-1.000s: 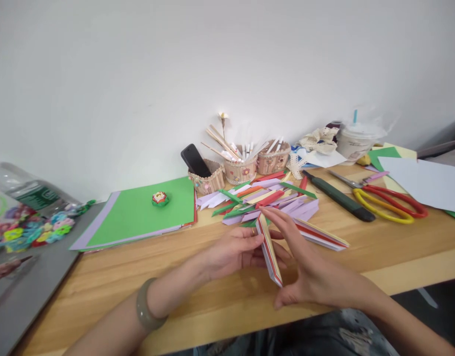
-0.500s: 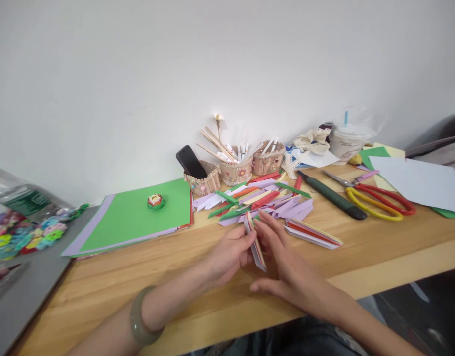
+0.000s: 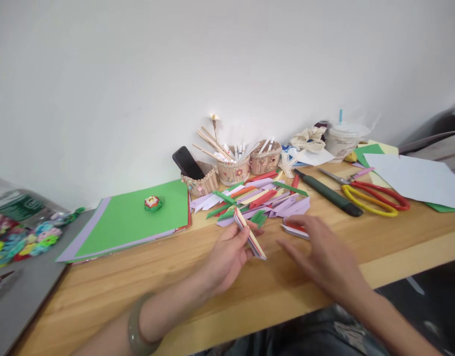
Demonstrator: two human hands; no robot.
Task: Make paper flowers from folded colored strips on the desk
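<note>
My left hand [image 3: 229, 254] pinches a stack of folded paper strips [image 3: 249, 234], red, white and yellow, tilted above the wooden table [image 3: 145, 277]. My right hand [image 3: 318, 252] lies to the right of it, fingers stretched out and blurred, covering part of a small bundle of folded strips [image 3: 294, 229] on the table. Behind both hands spreads a pile of folded strips [image 3: 260, 198] in purple, green, red and yellow.
A green paper pad [image 3: 133, 217] with a small paper flower [image 3: 152, 202] lies at the left. Baskets with sticks [image 3: 232, 165], a phone [image 3: 186, 162], a dark utility knife [image 3: 329, 194], scissors [image 3: 375, 198], a cup [image 3: 342, 139] and loose sheets [image 3: 416, 178] stand behind. Paper flowers in a bag [image 3: 23, 232] sit far left.
My right hand has let go of the held stack and moved right onto the small bundle on the table. My left hand keeps the stack. The view has shifted slightly.
</note>
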